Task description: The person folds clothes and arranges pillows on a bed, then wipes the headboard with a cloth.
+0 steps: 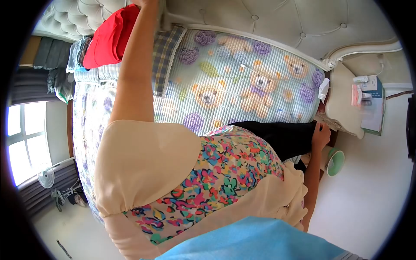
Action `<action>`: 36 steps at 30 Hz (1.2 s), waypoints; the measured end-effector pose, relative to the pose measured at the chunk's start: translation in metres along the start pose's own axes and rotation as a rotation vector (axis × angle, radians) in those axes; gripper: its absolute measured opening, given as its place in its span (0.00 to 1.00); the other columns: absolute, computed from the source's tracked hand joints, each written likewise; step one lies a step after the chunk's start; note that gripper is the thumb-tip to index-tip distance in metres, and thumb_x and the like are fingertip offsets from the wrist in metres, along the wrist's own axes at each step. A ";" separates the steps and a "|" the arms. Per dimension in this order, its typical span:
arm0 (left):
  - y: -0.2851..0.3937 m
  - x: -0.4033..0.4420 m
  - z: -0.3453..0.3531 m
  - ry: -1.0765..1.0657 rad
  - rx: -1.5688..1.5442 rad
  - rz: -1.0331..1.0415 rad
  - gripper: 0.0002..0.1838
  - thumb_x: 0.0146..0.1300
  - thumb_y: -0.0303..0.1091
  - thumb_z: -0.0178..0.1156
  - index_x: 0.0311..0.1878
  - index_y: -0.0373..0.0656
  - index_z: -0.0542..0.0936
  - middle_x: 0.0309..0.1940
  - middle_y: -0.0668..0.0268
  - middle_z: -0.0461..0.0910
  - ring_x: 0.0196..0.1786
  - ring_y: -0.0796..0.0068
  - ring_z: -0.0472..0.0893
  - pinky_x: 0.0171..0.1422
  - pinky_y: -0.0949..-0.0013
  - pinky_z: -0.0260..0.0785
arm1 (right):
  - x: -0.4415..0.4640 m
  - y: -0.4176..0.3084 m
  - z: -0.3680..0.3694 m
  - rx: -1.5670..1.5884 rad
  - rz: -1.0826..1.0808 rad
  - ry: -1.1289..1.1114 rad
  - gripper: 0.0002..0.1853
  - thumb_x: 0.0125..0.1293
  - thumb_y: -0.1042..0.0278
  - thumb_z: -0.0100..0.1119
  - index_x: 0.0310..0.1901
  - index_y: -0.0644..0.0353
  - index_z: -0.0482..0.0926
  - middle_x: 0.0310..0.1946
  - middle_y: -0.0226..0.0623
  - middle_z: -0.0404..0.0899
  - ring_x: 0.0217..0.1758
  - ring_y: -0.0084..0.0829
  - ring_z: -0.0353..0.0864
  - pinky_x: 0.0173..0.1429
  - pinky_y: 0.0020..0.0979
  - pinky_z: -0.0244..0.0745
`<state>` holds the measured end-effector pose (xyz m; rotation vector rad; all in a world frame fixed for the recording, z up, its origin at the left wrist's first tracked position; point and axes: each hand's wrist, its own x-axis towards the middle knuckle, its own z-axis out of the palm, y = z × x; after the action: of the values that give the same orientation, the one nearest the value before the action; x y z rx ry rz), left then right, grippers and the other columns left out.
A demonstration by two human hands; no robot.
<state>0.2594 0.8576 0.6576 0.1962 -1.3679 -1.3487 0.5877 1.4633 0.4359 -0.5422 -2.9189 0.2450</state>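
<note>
My left arm reaches up past the red folded cloth (113,38). Only a small part of my left hand (141,2) shows at the top edge, and its fingers are cut off. On the right, my right hand (321,135) is closed at the end of a black cloth (284,136), by the bed's edge. A floral top with cream sleeves (225,167) fills the middle of the view. Light blue cloth (251,242) covers the bottom.
A quilted bed cover with bears and flowers (208,97) lies behind, with a checked pillow (167,60). At the right are a bedside table (342,97) with a box and small items, and a green bin (335,162). A fan (45,175) stands by the window at left.
</note>
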 end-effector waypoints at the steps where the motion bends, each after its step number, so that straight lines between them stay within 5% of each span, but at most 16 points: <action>1: -0.040 0.003 0.000 -0.111 0.309 -0.011 0.26 0.60 0.38 0.63 0.60 0.39 0.72 0.46 0.49 0.79 0.37 0.53 0.80 0.44 0.55 0.71 | 0.000 -0.001 -0.001 -0.004 0.003 -0.002 0.15 0.67 0.52 0.54 0.34 0.57 0.77 0.37 0.38 0.78 0.46 0.45 0.75 0.50 0.47 0.71; 2: -0.087 -0.004 -0.011 -0.222 0.617 -0.019 0.29 0.59 0.41 0.63 0.61 0.39 0.71 0.49 0.48 0.78 0.39 0.52 0.80 0.45 0.55 0.71 | 0.001 -0.002 -0.001 -0.015 0.015 -0.009 0.15 0.67 0.52 0.54 0.34 0.57 0.77 0.37 0.38 0.78 0.46 0.46 0.76 0.50 0.47 0.71; 4: -0.105 -0.076 -0.020 -0.099 0.873 0.548 0.31 0.56 0.43 0.64 0.60 0.36 0.72 0.49 0.47 0.78 0.42 0.51 0.80 0.46 0.55 0.71 | 0.002 -0.004 0.000 -0.022 0.029 -0.008 0.15 0.67 0.52 0.54 0.35 0.57 0.77 0.37 0.38 0.78 0.46 0.46 0.76 0.50 0.48 0.71; 6: -0.121 -0.108 -0.037 -0.256 0.800 0.470 0.30 0.56 0.39 0.63 0.60 0.36 0.72 0.43 0.48 0.79 0.44 0.51 0.79 0.49 0.56 0.71 | 0.004 -0.004 0.000 -0.023 0.039 -0.015 0.16 0.66 0.51 0.54 0.35 0.57 0.77 0.36 0.40 0.79 0.45 0.47 0.76 0.49 0.49 0.71; 8: -0.087 -0.119 -0.047 -0.379 0.782 0.139 0.24 0.53 0.41 0.64 0.53 0.43 0.75 0.50 0.46 0.72 0.51 0.40 0.75 0.53 0.48 0.69 | 0.002 0.008 0.008 -0.020 0.009 -0.005 0.16 0.66 0.52 0.54 0.35 0.57 0.77 0.36 0.40 0.79 0.44 0.48 0.77 0.48 0.50 0.71; 13: -0.067 -0.086 -0.079 -0.663 0.831 0.106 0.24 0.52 0.41 0.65 0.53 0.45 0.75 0.50 0.51 0.73 0.51 0.45 0.77 0.52 0.51 0.71 | -0.004 0.013 0.006 0.021 -0.038 0.059 0.15 0.65 0.54 0.54 0.35 0.58 0.77 0.36 0.42 0.79 0.43 0.49 0.77 0.47 0.50 0.72; 15: -0.048 -0.044 -0.068 -0.484 0.750 0.124 0.23 0.53 0.41 0.65 0.53 0.48 0.75 0.48 0.54 0.75 0.49 0.49 0.77 0.52 0.53 0.71 | -0.005 0.015 0.007 0.029 -0.079 0.086 0.14 0.65 0.54 0.54 0.35 0.58 0.78 0.36 0.42 0.79 0.43 0.49 0.77 0.47 0.50 0.72; 18: -0.026 0.038 -0.039 -0.109 0.650 0.305 0.24 0.56 0.42 0.62 0.54 0.43 0.73 0.49 0.44 0.72 0.50 0.40 0.75 0.53 0.49 0.69 | -0.005 0.013 0.005 0.049 -0.064 0.063 0.14 0.66 0.54 0.53 0.34 0.57 0.76 0.35 0.41 0.79 0.45 0.49 0.77 0.47 0.50 0.72; 19: -0.012 0.059 -0.030 -0.042 0.370 0.164 0.27 0.58 0.37 0.62 0.59 0.35 0.72 0.40 0.51 0.79 0.43 0.52 0.78 0.51 0.56 0.69 | -0.004 0.012 0.007 0.041 -0.066 0.085 0.14 0.66 0.54 0.54 0.34 0.58 0.77 0.35 0.42 0.79 0.45 0.49 0.77 0.47 0.50 0.72; 20: 0.029 0.059 -0.021 -0.137 0.135 -0.171 0.25 0.61 0.35 0.60 0.61 0.36 0.71 0.41 0.51 0.79 0.43 0.54 0.78 0.52 0.58 0.69 | -0.005 0.013 0.008 0.031 -0.063 0.106 0.14 0.66 0.54 0.54 0.34 0.58 0.77 0.35 0.42 0.80 0.45 0.49 0.77 0.48 0.50 0.72; 22: -0.005 0.063 -0.025 -0.298 0.511 0.035 0.23 0.64 0.35 0.58 0.60 0.35 0.71 0.42 0.50 0.80 0.45 0.57 0.79 0.50 0.59 0.70 | -0.002 0.011 0.010 0.013 -0.037 0.104 0.14 0.65 0.54 0.54 0.34 0.58 0.78 0.35 0.41 0.79 0.44 0.48 0.77 0.47 0.49 0.72; 24: -0.052 0.021 -0.034 -0.169 0.809 0.181 0.25 0.58 0.43 0.60 0.56 0.41 0.71 0.50 0.41 0.71 0.50 0.37 0.75 0.53 0.46 0.69 | -0.006 0.010 0.012 -0.009 -0.013 0.084 0.13 0.64 0.55 0.54 0.34 0.57 0.79 0.35 0.40 0.79 0.43 0.47 0.77 0.47 0.49 0.72; 29: -0.114 -0.078 -0.104 -0.489 1.078 -0.260 0.31 0.55 0.47 0.60 0.62 0.50 0.70 0.50 0.46 0.77 0.55 0.42 0.76 0.58 0.47 0.68 | -0.003 0.000 0.002 0.029 0.031 0.044 0.13 0.64 0.57 0.56 0.32 0.58 0.78 0.33 0.40 0.79 0.42 0.47 0.77 0.46 0.48 0.72; 30: -0.117 -0.086 -0.122 -0.645 1.043 -0.160 0.27 0.55 0.46 0.60 0.59 0.51 0.72 0.51 0.46 0.75 0.54 0.41 0.76 0.56 0.47 0.69 | -0.003 0.002 0.004 0.026 0.034 0.040 0.13 0.64 0.57 0.56 0.32 0.58 0.78 0.33 0.40 0.79 0.42 0.47 0.77 0.46 0.48 0.72; 34: -0.092 -0.071 -0.107 -0.443 0.987 -0.121 0.24 0.55 0.45 0.62 0.55 0.51 0.74 0.49 0.49 0.75 0.51 0.43 0.77 0.53 0.50 0.71 | -0.007 0.012 0.001 0.048 -0.065 0.066 0.13 0.65 0.56 0.56 0.33 0.58 0.77 0.33 0.40 0.79 0.42 0.48 0.76 0.46 0.49 0.71; 36: -0.070 -0.030 -0.086 -0.259 0.791 0.174 0.23 0.55 0.44 0.63 0.54 0.49 0.75 0.49 0.49 0.74 0.49 0.44 0.77 0.51 0.51 0.71 | -0.003 0.007 0.002 0.083 -0.075 0.093 0.14 0.66 0.54 0.55 0.32 0.58 0.75 0.33 0.41 0.79 0.42 0.48 0.76 0.46 0.49 0.71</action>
<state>0.2960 0.8074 0.5603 0.4261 -2.0401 -0.6454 0.5931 1.4685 0.4323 -0.4184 -2.8178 0.3212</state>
